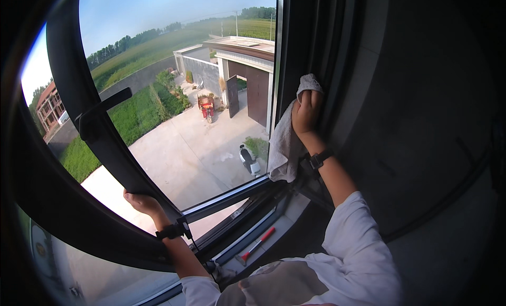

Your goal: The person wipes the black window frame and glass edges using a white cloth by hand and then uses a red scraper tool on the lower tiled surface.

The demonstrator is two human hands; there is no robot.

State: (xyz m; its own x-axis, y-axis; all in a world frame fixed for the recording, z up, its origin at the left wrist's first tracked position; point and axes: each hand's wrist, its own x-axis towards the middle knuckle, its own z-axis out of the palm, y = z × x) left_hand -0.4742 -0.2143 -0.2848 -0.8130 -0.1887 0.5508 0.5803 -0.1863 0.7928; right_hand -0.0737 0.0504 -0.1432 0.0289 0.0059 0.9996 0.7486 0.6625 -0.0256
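Note:
My right hand [307, 108] grips a pale grey cloth [283, 148], pressed at the dark right-hand window frame [287, 37], with the cloth's lower part hanging over the glass edge. My left hand [141, 200] is curled round the lower part of the black sash [121, 164] of the opened window. A black handle [108, 103] sticks out from that sash higher up. Both my wrists carry black straps with small devices.
A red-handled scraper [255, 245] lies on the sill [290, 214] below the window. A dark wall [427, 111] is on my right. Outside, far below, are a paved yard [174, 153] with a red three-wheeler [206, 106], a white scooter [249, 159], a gate and fields.

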